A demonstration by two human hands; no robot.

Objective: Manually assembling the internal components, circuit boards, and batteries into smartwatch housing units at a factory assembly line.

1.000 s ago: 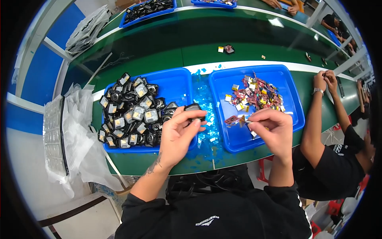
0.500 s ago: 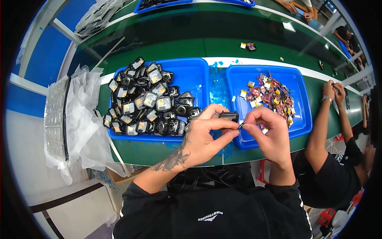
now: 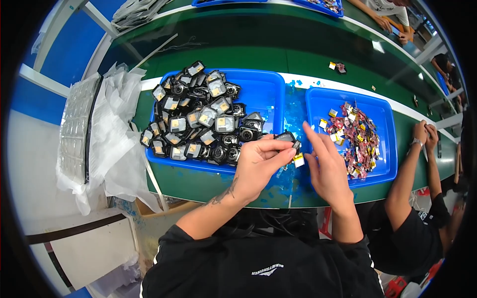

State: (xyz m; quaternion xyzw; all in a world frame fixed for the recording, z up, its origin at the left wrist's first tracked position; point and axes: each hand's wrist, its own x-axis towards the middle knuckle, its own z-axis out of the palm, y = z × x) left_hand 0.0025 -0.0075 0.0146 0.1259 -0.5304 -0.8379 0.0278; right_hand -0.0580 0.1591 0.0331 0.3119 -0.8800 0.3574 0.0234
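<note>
My left hand [image 3: 258,166] pinches a small black smartwatch case [image 3: 285,137] between thumb and fingers, above the gap between two blue trays. A small yellow-and-white part [image 3: 298,160], like a battery, hangs just below the fingertips; how it is attached is hidden. Just to the right, my right hand [image 3: 329,169] is open, its fingers stretched apart and holding nothing. Many black watch cases [image 3: 198,121] are heaped in the left tray [image 3: 266,99]. Inside the right tray [image 3: 322,102] lies a pile of small reddish circuit boards [image 3: 360,141] with yellow-and-white parts.
Translucent plastic sheets [image 3: 117,114] and a clear compartment tray [image 3: 77,129] stand at the left. A loose part [image 3: 340,67] lies on the green table [image 3: 238,54] farther back. A co-worker's hands [image 3: 425,133] are at the right edge.
My right hand has opened and drawn away from the watch case. The yellow-and-white part now shows under my left fingertips. The whole view has shifted, moving the trays rightward in the picture.
</note>
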